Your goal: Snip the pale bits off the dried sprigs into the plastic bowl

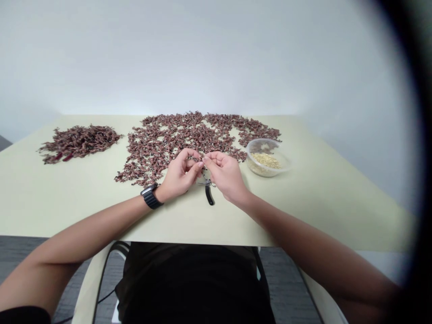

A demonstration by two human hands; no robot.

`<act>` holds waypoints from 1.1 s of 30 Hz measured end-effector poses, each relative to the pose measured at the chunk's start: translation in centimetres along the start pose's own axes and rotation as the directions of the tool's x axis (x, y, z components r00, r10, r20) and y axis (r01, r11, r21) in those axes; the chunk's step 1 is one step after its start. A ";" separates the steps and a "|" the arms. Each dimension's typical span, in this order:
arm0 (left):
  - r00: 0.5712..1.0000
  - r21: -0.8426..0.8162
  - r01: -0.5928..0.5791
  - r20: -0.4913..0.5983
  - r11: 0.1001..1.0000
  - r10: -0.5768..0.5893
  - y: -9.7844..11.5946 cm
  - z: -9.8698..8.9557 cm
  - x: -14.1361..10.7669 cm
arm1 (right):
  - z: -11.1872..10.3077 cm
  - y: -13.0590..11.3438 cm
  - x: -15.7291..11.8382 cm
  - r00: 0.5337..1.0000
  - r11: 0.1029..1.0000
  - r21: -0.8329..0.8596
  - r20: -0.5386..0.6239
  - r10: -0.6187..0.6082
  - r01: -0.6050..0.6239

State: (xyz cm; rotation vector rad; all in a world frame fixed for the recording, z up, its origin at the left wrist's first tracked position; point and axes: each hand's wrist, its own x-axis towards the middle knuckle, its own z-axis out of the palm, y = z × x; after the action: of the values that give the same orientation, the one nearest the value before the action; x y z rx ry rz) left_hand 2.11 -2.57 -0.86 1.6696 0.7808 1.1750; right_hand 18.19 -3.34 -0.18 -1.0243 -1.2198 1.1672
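The left hand (pixel 180 173) is half closed, with its fingers curled in. The right hand (pixel 224 174) is half closed too. The fingertips (pixel 200 164) of the two hands come close together and pinch a tiny dark piece (pixel 202 160), but it is too small to see well. The hands are held up over the table, right at the near edge of a big, flat spread of little reddish-brown pieces (pixel 178 139). A black strap watch (pixel 151 196) is on the left wrist.

Just under the hands, a small pair of pliers with black handles (pixel 209 194) lies on the pale cream table (pixel 67 207). No hand is holding the pliers. To the right, near the right hand, sits a clear plastic bowl (pixel 266 157) with small yellow bits (pixel 266 160) inside. Far to the left, well apart from the hands, is a thick heap of reddish-brown pieces (pixel 79 141).
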 end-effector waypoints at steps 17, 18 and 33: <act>0.990 -0.125 0.091 0.114 0.988 -0.077 1.3 -0.4 0.6 | -2.1 -0.7 1.4 0.971 0.974 0.188 0.225 0.086 -0.129; 0.988 -0.146 0.109 0.126 0.983 -0.090 1.4 -0.5 0.7 | -2.2 -0.7 1.5 0.977 0.987 0.139 0.206 0.053 -0.083; 0.980 -0.223 0.175 0.131 0.959 -0.149 1.2 -0.3 0.8 | -2.6 -1.5 1.0 0.970 0.923 -0.307 0.134 -0.200 0.233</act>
State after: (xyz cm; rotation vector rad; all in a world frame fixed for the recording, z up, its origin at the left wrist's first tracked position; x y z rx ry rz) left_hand 2.07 -2.26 0.55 1.4357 0.6672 1.0068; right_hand 20.88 -2.52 1.20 -1.0448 -1.5989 0.8717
